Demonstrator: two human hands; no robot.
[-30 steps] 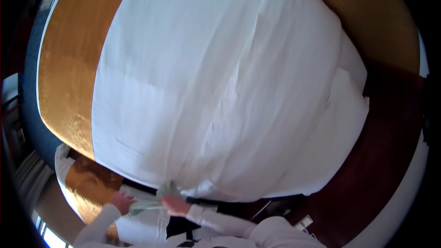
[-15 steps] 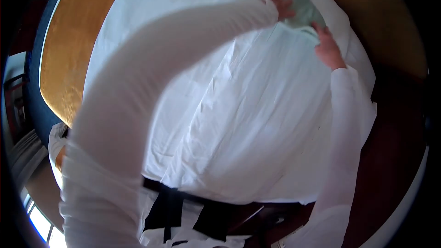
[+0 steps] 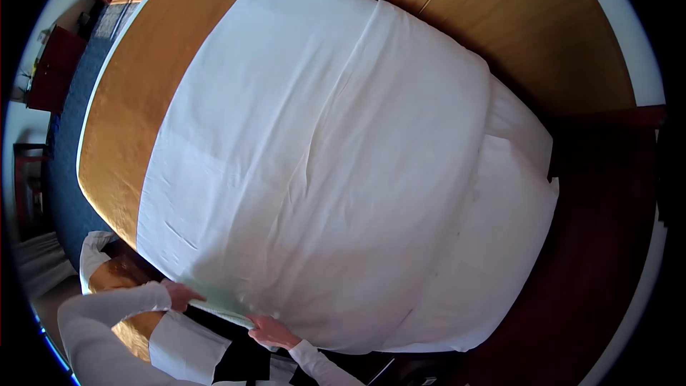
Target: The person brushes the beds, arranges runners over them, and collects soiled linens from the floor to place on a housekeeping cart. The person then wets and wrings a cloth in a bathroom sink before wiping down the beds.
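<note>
A pale green cloth (image 3: 220, 302) is stretched between my two hands at the near edge of the bed. My left hand (image 3: 181, 294) is closed on its left end, beside the white sheet (image 3: 343, 150). On the right end, my right hand (image 3: 271, 332) has its fingers wrapped round the cloth. Long creases run across the sheet. A gold-brown band (image 3: 143, 93) covers the left part of the bed.
A second bed with a gold-brown band (image 3: 136, 332) and white linen stands at the lower left. Wooden panelling (image 3: 522, 28) rises at the upper right. Blue carpet (image 3: 68, 171) runs along the left, with a red-brown cabinet (image 3: 57, 68) beyond.
Both hands and the green cloth have come back from the far upper right of the bed to its near edge. The view has shifted, showing more of the bed's far end.
</note>
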